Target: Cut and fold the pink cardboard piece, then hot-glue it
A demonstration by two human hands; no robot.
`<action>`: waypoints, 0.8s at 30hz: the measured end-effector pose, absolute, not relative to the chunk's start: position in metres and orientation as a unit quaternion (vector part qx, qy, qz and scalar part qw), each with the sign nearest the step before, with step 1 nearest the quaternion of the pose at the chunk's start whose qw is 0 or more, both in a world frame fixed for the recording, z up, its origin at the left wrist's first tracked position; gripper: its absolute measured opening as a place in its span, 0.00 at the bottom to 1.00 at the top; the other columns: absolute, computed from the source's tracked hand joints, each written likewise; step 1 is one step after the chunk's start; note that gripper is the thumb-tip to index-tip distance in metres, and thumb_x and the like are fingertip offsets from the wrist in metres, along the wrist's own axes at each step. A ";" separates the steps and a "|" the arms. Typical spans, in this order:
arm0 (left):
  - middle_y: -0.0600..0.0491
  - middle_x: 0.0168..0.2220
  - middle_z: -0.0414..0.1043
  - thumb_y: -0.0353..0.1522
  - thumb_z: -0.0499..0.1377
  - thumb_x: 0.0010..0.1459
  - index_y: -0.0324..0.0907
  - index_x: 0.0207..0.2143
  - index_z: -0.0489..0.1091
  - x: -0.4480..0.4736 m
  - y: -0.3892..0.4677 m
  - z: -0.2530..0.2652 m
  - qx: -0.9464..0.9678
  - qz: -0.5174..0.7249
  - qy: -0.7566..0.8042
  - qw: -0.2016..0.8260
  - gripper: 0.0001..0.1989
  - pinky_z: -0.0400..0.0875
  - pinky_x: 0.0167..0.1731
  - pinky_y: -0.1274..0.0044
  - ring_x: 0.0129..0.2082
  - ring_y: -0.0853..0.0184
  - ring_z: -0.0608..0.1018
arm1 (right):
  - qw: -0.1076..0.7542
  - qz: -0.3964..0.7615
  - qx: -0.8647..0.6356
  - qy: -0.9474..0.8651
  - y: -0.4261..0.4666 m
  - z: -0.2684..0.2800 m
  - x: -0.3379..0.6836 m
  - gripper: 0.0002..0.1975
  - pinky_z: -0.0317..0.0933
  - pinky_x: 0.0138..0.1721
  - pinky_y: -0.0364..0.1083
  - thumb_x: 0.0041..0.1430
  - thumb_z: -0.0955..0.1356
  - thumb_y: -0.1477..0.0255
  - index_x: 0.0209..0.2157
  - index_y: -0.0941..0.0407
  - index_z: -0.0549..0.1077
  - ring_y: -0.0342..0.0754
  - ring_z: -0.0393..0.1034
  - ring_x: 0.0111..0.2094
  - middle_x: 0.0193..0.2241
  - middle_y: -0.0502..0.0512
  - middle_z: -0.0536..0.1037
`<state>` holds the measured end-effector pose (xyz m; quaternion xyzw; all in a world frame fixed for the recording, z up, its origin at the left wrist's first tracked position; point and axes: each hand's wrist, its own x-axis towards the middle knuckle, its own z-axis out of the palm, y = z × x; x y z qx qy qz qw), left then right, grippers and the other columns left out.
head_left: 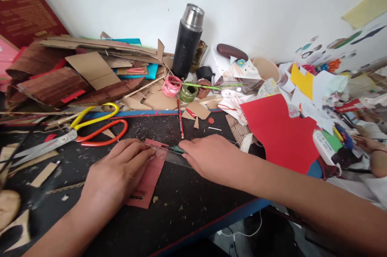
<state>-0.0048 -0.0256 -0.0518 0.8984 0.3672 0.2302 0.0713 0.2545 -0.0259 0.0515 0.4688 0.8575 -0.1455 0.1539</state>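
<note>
the pink card (155,178) lies on the dark counter (205,212), just to the right of the left hand (121,168) and partly under its fingers. that hand is laid over the card's left side, palm down, fingers together and bent, the tips pressing at the card's far end on a clear strip (179,159). whether the thumb grips anything below, i cannot tell.

the strip crosses the far part of the card and runs rightward to the right hand (208,156). this hand is closed around a slim tool (179,150) with a greenish grip, its dark front end pointing left, over the strip and toward the left hand's fingertips. the card's near part sticks out toward the counter's front edge, with a small dark mark near its corner. the right hand stands beyond the card's right edge, apart from it.

past the left hand lie large scissors (101,126) with yellow and red handles, blades pointing left. a red pencil (180,120) lies just beyond the right hand. farther back stand a pink jar (171,86), a green jar (188,93) and a black flask (186,43). a red sheet (279,134) lies beyond the right forearm.
</note>
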 end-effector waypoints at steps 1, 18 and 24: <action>0.47 0.45 0.78 0.34 0.52 0.74 0.41 0.49 0.78 -0.005 -0.025 -0.052 0.898 0.230 0.367 0.073 0.15 0.74 0.52 0.67 0.50 0.58 0.77 | 0.155 -0.149 0.474 0.854 -0.026 0.053 0.255 0.06 0.42 0.26 0.50 0.73 0.65 0.74 0.46 0.58 0.73 0.48 0.75 0.30 0.35 0.54 0.82; 0.47 0.44 0.79 0.34 0.51 0.75 0.40 0.48 0.77 -0.002 -0.024 -0.048 0.900 0.246 0.354 0.065 0.15 0.75 0.50 0.67 0.48 0.58 0.77 | 0.136 -0.141 0.466 0.863 -0.023 0.047 0.245 0.06 0.42 0.25 0.50 0.72 0.65 0.74 0.44 0.58 0.73 0.50 0.76 0.31 0.35 0.54 0.83; 0.48 0.44 0.79 0.35 0.52 0.74 0.43 0.47 0.78 -0.003 -0.026 -0.047 0.893 0.239 0.369 0.091 0.15 0.75 0.51 0.67 0.50 0.58 0.77 | 0.134 -0.125 0.458 0.869 -0.020 0.045 0.243 0.06 0.48 0.25 0.49 0.70 0.66 0.77 0.45 0.58 0.73 0.50 0.77 0.31 0.34 0.55 0.83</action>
